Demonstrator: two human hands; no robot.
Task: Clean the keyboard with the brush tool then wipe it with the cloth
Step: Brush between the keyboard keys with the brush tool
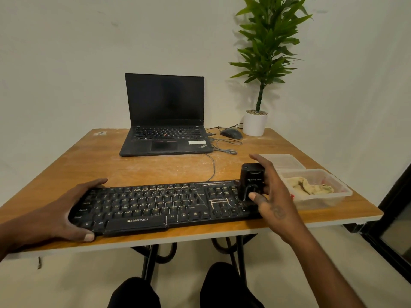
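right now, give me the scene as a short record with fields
left hand: grips the keyboard's left end
right hand: holds the black brush tool over the keyboard's right end
keyboard: flat on the table, dusty
cloth: in a clear tub, right of the keyboard
behind: open laptop, mouse, potted plant

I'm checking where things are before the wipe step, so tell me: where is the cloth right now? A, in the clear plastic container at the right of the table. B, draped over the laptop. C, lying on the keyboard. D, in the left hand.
A: the cloth lies crumpled inside the clear plastic container at the table's right edge, apart from the keyboard.
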